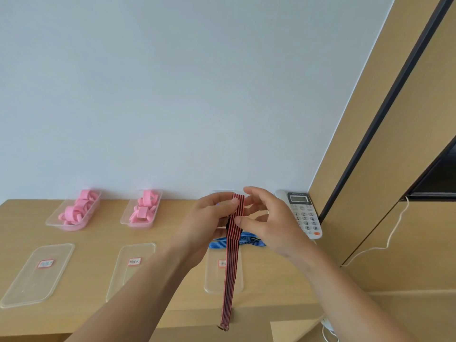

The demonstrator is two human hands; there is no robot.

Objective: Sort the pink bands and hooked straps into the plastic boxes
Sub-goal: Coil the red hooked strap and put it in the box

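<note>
Red-and-black striped strap (232,255) hangs at lower centre of the frame, pinched near its top by the left hand (209,218) and right hand (266,218), above a blue strap (249,241) and clear lid (212,277).

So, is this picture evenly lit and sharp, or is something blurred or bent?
In the head view the light is soft and even, with no glare and only faint shadows on the table; the right hand looks slightly smeared at its upper fingers, the striped strap is sharper, the lid labels are too soft to read; the wide lens makes the wooden panel lean.
</note>
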